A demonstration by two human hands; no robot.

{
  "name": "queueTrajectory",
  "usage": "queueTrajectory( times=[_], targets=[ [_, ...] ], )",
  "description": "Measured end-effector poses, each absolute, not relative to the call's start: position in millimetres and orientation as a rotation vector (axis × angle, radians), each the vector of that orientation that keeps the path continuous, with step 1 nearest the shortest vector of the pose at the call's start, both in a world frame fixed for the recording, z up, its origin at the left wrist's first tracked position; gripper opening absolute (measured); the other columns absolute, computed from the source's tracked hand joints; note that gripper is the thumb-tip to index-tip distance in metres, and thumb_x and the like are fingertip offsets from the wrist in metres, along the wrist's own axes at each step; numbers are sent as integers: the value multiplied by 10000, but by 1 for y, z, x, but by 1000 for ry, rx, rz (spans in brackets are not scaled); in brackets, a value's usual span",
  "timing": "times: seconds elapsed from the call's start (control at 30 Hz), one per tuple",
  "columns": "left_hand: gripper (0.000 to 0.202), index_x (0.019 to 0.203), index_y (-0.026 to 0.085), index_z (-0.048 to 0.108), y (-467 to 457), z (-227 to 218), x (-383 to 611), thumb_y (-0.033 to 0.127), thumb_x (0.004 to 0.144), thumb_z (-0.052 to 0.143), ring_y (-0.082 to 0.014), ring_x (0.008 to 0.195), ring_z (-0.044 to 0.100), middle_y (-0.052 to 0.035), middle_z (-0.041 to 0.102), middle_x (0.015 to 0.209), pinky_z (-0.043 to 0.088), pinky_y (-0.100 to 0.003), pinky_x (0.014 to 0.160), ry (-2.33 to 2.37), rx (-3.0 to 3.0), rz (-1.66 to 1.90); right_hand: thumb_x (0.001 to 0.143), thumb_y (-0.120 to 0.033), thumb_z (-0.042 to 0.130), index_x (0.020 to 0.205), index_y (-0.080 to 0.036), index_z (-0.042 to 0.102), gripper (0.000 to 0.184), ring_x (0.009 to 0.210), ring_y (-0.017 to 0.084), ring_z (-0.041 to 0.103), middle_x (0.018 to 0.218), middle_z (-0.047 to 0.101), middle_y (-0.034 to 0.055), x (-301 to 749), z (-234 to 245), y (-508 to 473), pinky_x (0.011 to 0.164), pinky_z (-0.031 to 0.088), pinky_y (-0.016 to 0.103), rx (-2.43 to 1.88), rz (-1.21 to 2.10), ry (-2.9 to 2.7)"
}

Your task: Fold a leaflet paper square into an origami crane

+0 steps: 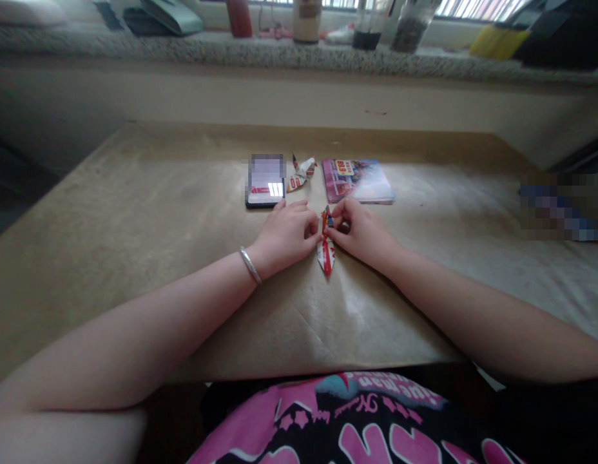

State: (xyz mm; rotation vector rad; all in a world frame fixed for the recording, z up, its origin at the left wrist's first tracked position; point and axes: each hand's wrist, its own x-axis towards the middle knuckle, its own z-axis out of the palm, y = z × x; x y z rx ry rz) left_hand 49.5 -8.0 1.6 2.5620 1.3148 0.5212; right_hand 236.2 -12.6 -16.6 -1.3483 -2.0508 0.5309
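Note:
A folded piece of printed red-and-white paper [326, 248], long and pointed, lies on the brown paper-covered table [158, 212] in front of me. My left hand [285, 235], with a silver bangle at the wrist, pinches its left side with curled fingers. From the other side, my right hand [359, 232] pinches the paper's upper part. A finished folded paper crane [301, 173] stands just beyond my hands, between a phone [265, 180] and a stack of printed sheets [357, 180].
The phone lies face up with its screen lit. A stone ledge [279, 55] at the back carries jars, bottles and other items. A blurred object [562, 206] lies at the table's right edge. My lap in pink-and-black cloth is below the table's front edge.

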Motion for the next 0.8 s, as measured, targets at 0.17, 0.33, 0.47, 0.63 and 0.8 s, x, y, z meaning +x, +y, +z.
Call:
queueTrajectory(
  times=[0.17, 0.33, 0.47, 0.63, 0.8],
  targets=[
    [155, 899, 200, 653, -12, 1, 48, 328, 861, 575, -232, 1072, 618, -34, 689, 964, 293, -496, 1093, 1315, 2579, 535, 778, -243, 641, 851, -214, 574, 103, 729, 179, 555, 772, 636, 16, 240, -18, -9, 664, 411, 303, -1308, 328, -2171],
    [193, 871, 217, 695, -14, 2, 46, 354, 889, 560, -206, 1000, 638, -26, 701, 954, 291, -477, 1108, 1292, 2673, 574, 800, -278, 664, 794, -209, 651, 71, 758, 189, 561, 793, 673, 33, 242, -16, -7, 703, 407, 316, -1307, 252, -2233],
    [209, 820, 194, 705, -13, 3, 45, 338, 893, 572, -171, 837, 624, -24, 705, 897, 384, -419, 1030, 1243, 2723, 525, 809, -295, 671, 822, -207, 682, 90, 795, 207, 574, 824, 694, 47, 242, -16, -6, 737, 417, 333, -1325, 186, -2258],
    [233, 844, 191, 720, -13, 0, 44, 346, 904, 557, -167, 869, 631, -42, 694, 1011, 482, -304, 823, 1237, 2718, 575, 824, -343, 669, 856, -209, 724, 148, 894, 246, 585, 906, 727, 72, 242, -15, -6, 822, 425, 378, -1333, 135, -2288],
    [224, 857, 185, 721, -12, -3, 44, 310, 906, 541, -178, 923, 657, -35, 697, 1095, 500, -285, 788, 1180, 2729, 610, 844, -348, 641, 892, -214, 748, 178, 928, 249, 601, 972, 742, 65, 244, -14, -6, 863, 427, 395, -1301, 142, -2286]
  ],
)
